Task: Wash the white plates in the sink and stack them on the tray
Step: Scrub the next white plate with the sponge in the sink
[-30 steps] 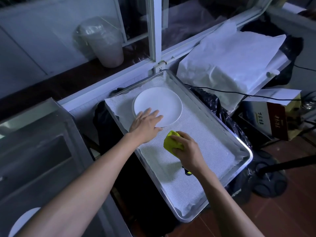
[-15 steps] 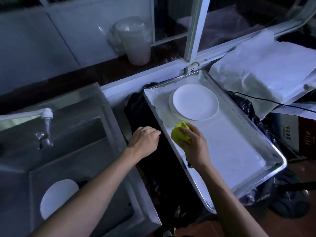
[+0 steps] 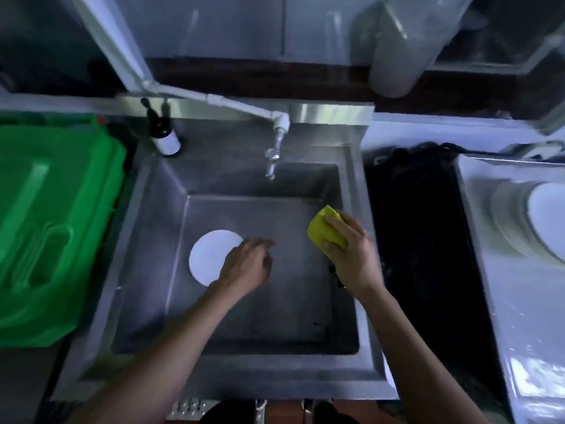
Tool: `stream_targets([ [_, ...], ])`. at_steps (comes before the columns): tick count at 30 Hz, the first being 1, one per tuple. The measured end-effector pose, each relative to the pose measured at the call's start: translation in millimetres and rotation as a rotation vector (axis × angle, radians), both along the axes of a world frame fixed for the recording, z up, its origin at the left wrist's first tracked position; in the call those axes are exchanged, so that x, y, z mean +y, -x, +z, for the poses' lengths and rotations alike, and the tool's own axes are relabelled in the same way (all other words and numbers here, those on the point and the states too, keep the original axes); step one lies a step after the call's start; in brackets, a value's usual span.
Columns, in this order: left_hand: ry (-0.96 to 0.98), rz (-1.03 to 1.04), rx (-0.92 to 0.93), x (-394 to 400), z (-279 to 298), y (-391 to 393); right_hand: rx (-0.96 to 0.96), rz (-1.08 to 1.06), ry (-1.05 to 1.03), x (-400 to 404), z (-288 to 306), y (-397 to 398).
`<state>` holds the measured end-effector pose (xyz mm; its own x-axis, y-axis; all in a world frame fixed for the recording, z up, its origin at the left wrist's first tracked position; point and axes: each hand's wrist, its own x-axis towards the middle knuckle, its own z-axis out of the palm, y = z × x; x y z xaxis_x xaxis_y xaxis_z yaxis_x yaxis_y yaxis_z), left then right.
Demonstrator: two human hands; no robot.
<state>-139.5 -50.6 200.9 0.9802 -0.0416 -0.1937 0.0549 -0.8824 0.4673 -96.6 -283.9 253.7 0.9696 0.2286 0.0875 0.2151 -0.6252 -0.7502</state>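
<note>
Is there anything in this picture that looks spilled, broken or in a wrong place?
Nothing stands out. One white plate lies flat in the sink, washed plates sit stacked on the tray, and the right hand holds the yellow sponge. No spill or damage shows.

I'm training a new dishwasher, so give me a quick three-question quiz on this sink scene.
1. True or false: the round white plate lies on the floor of the steel sink.
2. Which hand grips the yellow sponge?
3. The green plastic bin stands: A) left of the sink, B) right of it, C) inside it.

Key: 1 true; 2 the right hand; 3 A.
</note>
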Motion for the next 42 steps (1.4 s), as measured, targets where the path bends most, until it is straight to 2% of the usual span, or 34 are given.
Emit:
stream_targets([
  [7,0.117,0.359,0.194,126.9,-56.9,60.7,0.111,0.172,-0.013,142.1,-38.8,4.6],
  [12,0.333,0.584,0.294,170.5,-93.3,67.2,0.222,0.301,0.014,199.8,-72.1,3.5],
  [15,0.399,0.689,0.374,185.2,-117.8,54.9,0.276,0.326,0.066,220.2,-100.6,-6.8],
  [28,0.587,1.115,0.466,205.9,-238.6,24.0,0.336,0.415,0.112,265.0,-230.6,-53.7],
  [32,0.626,1.199,0.437,205.3,-263.1,15.8,0.366,0.419,0.144,266.6,-246.8,-58.7],
  [36,0.797,1.340,0.409,200.0,-276.5,5.8,0.396,0.407,0.143,261.1,-251.9,-62.7],
  [42,0.809,1.471,0.404,190.7,-276.1,7.0,0.430,0.352,0.153,244.4,-247.2,-61.4],
])
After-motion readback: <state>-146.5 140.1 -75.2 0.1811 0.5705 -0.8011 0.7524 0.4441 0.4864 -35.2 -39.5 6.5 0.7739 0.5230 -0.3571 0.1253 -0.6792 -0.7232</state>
